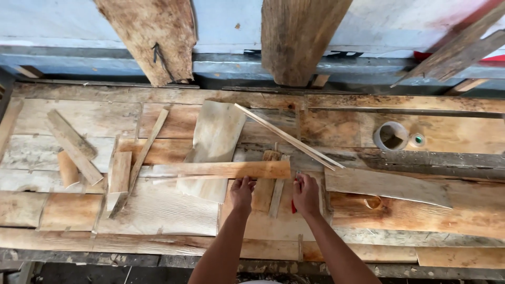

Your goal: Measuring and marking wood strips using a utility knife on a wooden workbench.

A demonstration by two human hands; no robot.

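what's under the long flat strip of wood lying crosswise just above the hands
The strip lies across a wide pale board and the tops of two short upright pieces, all on the plank bench. What lies beneath its middle is covered.

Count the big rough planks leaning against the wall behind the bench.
3: a bark-edged plank at left, a thick plank at centre, a dark plank slanting at right. More may stand out of view.

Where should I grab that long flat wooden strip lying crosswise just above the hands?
Pinch the wooden strip at its squared right end, coming from the near side by the left hand. That end looks thick and clear along its near edge; the left end tapers thin.
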